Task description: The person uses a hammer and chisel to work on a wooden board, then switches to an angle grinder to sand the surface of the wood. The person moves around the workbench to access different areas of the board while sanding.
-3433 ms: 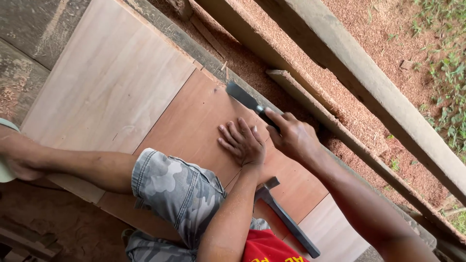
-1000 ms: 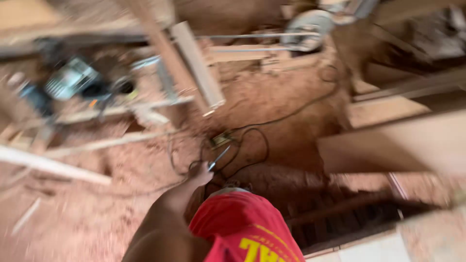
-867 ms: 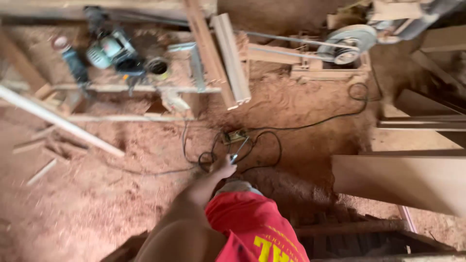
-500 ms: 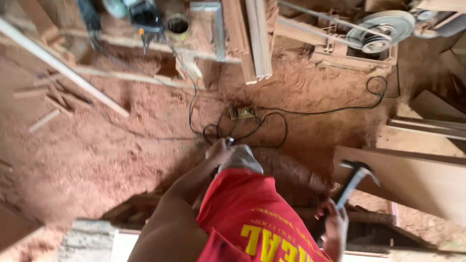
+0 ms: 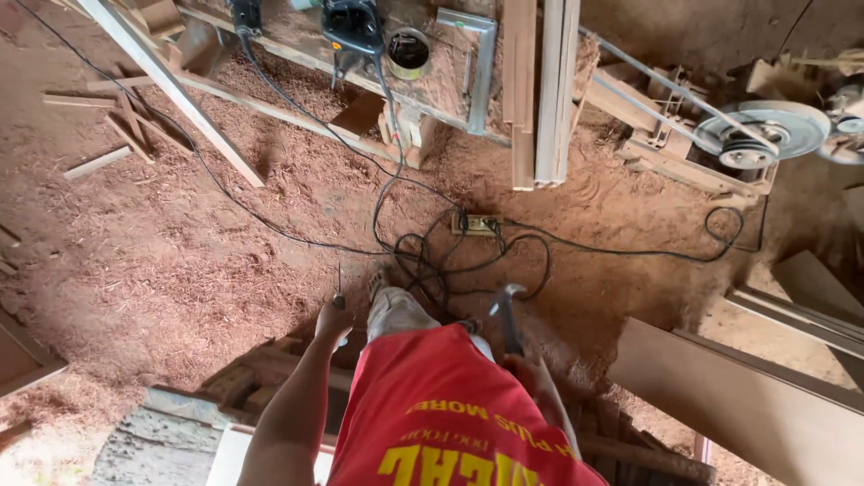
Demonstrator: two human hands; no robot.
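Observation:
I stand looking down over my red shirt (image 5: 450,414) at a sawdust floor. My left hand (image 5: 332,320) hangs at my side, closed on a thin metal tool (image 5: 339,281) whose slim shaft points forward. My right hand (image 5: 531,373), partly hidden by the shirt, grips the handle of a claw hammer (image 5: 506,310), its head forward and up. One foot (image 5: 378,286) shows just ahead, beside a tangle of black cables (image 5: 432,261).
A power strip (image 5: 474,224) lies among the cables on the floor. Ahead is a low bench with a power tool (image 5: 353,25), a tin (image 5: 409,51) and stacked planks (image 5: 540,90). A belt pulley (image 5: 760,130) stands at the right, a large board (image 5: 747,405) at lower right, loose slats (image 5: 162,85) at the left.
The view has swung from the board I knelt on to the workshop floor. The hammer has come into sight in my right hand, and the floor and bench have slid nearer.

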